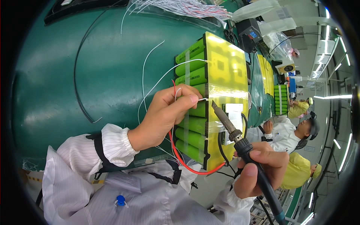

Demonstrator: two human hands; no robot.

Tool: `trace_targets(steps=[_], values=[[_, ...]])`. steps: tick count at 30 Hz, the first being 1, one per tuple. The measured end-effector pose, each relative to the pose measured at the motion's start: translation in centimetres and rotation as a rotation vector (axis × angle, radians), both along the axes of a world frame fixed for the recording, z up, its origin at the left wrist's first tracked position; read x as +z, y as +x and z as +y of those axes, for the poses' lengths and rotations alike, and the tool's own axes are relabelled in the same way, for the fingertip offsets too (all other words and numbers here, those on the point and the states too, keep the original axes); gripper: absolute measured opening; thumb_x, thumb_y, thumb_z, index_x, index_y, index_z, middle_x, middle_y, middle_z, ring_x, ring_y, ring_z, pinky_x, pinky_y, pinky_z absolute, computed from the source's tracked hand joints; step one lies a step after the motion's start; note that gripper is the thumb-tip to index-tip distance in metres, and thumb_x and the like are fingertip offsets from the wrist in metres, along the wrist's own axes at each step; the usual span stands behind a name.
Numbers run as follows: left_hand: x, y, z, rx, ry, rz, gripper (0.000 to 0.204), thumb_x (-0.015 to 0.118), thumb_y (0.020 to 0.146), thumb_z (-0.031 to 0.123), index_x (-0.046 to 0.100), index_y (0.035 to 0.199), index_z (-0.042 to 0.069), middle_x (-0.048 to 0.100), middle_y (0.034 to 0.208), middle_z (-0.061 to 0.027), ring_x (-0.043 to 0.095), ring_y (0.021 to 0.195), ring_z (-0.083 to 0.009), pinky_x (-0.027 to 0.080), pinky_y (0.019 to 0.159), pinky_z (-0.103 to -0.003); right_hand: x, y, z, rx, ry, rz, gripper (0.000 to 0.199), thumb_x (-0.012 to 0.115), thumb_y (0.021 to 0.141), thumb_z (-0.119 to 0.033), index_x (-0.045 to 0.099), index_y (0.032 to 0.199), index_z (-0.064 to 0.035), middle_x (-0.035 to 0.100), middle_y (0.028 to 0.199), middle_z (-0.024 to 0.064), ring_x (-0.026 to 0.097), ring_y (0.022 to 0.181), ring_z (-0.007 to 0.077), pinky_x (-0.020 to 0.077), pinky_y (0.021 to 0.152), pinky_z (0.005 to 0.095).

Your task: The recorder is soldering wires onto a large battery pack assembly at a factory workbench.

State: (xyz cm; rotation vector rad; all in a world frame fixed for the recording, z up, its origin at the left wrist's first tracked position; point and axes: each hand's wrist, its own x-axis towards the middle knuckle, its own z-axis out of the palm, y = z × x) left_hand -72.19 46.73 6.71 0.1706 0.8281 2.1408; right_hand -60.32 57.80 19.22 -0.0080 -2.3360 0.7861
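A battery pack of green cylindrical cells stands on the green bench, its top covered by a yellow sheet. My left hand pinches a thin white wire, whose bare end reaches the edge of the yellow sheet. In my right hand is a soldering iron, its tip close to that wire end; I cannot tell whether they touch. Another white wire is fixed higher on the same edge. A thick red wire and a black wire curve around the pack's near end.
A bundle of white wires lies at the far side. Beyond the pack stands a soldering station with a lit display. A black cable lies on the bench at left. Co-workers sit to the right, near another green pack.
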Motion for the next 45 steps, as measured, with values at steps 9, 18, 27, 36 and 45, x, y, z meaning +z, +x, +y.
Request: trace_targets(steps=[9, 18, 27, 36, 45], values=[[0.2, 0.8, 0.1, 0.08, -0.023, 0.046, 0.018, 0.055, 0.092, 0.02, 0.057, 0.088, 0.002, 0.05, 0.077, 0.0035, 0.026, 0.048, -0.0008, 0.021, 0.044, -0.021, 0.3, -1.1, -0.1, 0.151, 0.157, -0.041, 0.025, 0.065, 0.078, -0.014, 0.05, 0.082, 0.0056, 0.052, 0.048, 0.0086, 0.052, 0.039, 0.0202, 0.0454, 0.042, 0.0271], [0.0, 1.0, 0.0, 0.105, -0.025, 0.064, 0.018, 0.054, 0.093, 0.019, 0.059, 0.091, 0.002, 0.046, 0.071, 0.0059, 0.025, 0.048, 0.0002, 0.019, 0.044, -0.02, 0.1, -1.0, -0.6, 0.083, 0.139, -0.085, 0.029, 0.066, 0.08, -0.017, 0.049, 0.085, 0.0051, 0.054, 0.05, 0.0084, 0.054, 0.042, 0.0196, 0.0448, 0.044, 0.0259], [-0.3, 1.1, 0.0, 0.107, -0.033, 0.08, 0.018, 0.053, 0.093, 0.019, 0.06, 0.093, 0.002, 0.044, 0.069, 0.0066, 0.025, 0.048, 0.0003, 0.019, 0.044, -0.02, 0.4, -1.3, -0.7, 0.096, 0.183, -0.123, 0.028, 0.066, 0.08, -0.018, 0.05, 0.084, 0.0044, 0.053, 0.049, 0.007, 0.054, 0.042, 0.0196, 0.0451, 0.043, 0.0261], [-0.5, 1.0, 0.0, 0.1, -0.039, 0.091, 0.018, 0.053, 0.093, 0.019, 0.06, 0.094, 0.002, 0.043, 0.067, 0.0073, 0.025, 0.049, 0.0003, 0.019, 0.045, -0.02, 0.6, -1.5, -1.0, 0.085, 0.238, -0.165, 0.026, 0.066, 0.078, -0.018, 0.051, 0.083, 0.0028, 0.053, 0.049, 0.0075, 0.057, 0.044, 0.0218, 0.0464, 0.044, 0.0269], [-0.5, 1.1, 0.0, 0.094, -0.041, 0.098, 0.018, 0.053, 0.093, 0.019, 0.061, 0.095, 0.002, 0.041, 0.065, 0.008, 0.025, 0.049, 0.0004, 0.019, 0.045, -0.02, 1.1, -1.2, -0.9, 0.093, 0.281, -0.227, 0.027, 0.066, 0.08, -0.021, 0.051, 0.085, 0.0013, 0.054, 0.05, 0.0076, 0.058, 0.048, 0.0224, 0.0462, 0.046, 0.0277]])
